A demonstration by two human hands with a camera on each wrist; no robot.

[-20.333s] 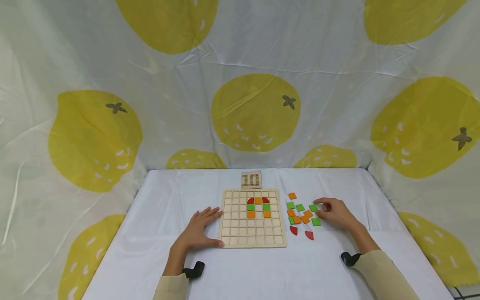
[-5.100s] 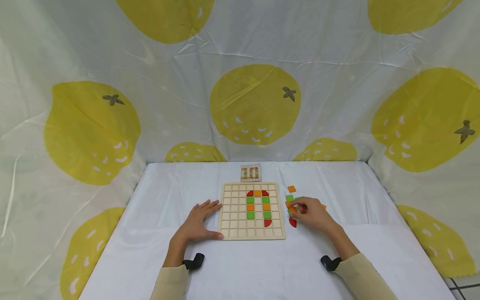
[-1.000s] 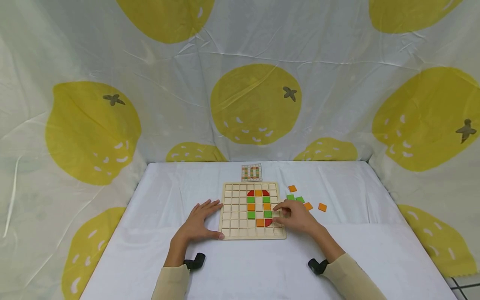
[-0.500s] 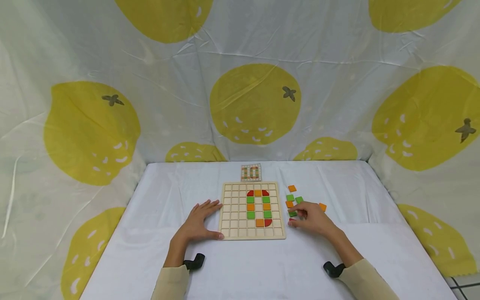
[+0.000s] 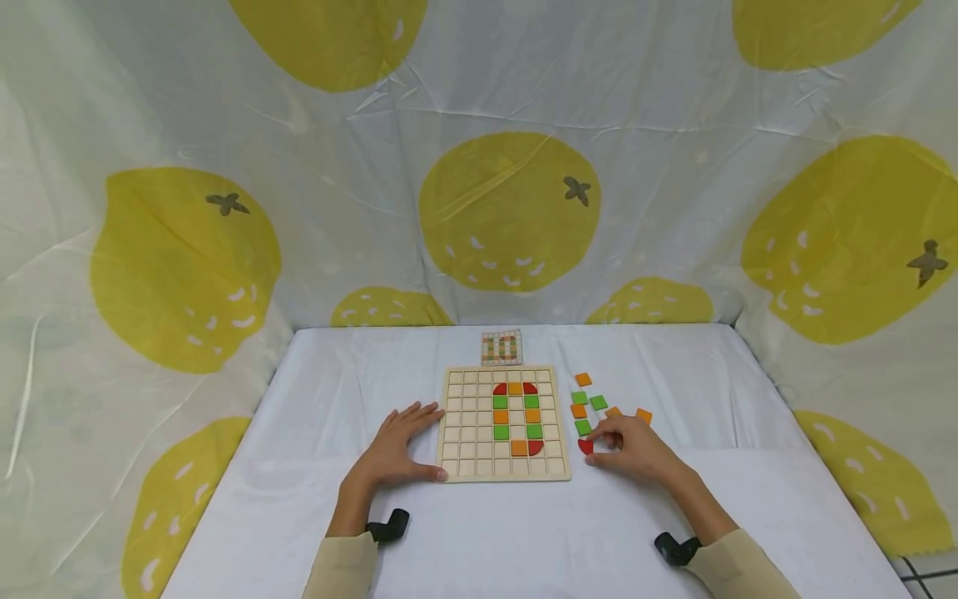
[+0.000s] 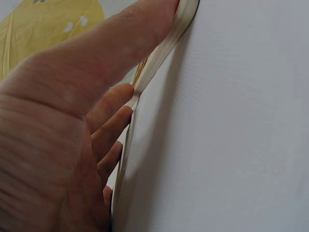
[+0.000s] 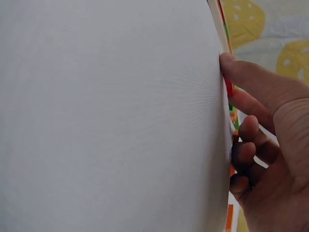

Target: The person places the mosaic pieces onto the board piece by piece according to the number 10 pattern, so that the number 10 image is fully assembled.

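Note:
A wooden grid board (image 5: 467, 451) lies on the white cloth, with red, orange and green tiles forming most of a ring in its right half. My left hand (image 5: 397, 451) rests beside the board, fingers spread, its thumb and fingertips touching the left edge. To the right of the board, my right hand (image 5: 638, 449) pinches a red quarter-circle tile (image 5: 585, 447) between thumb and index finger at the cloth. In the right wrist view the red tile (image 7: 228, 88) shows as a thin sliver between them. The other fingers of that hand are curled.
Loose green tiles (image 5: 580, 398) and orange tiles (image 5: 583, 379) lie between the board and my right hand and behind it. One orange tile is partly hidden by the hand. A small pattern card (image 5: 501, 348) lies behind the board. Lemon-print cloth hangs around the table.
My right hand has moved right from the board to the loose tiles and taken hold of the red one. An orange tile has joined the board's lower row since five seconds ago. Left hand unmoved.

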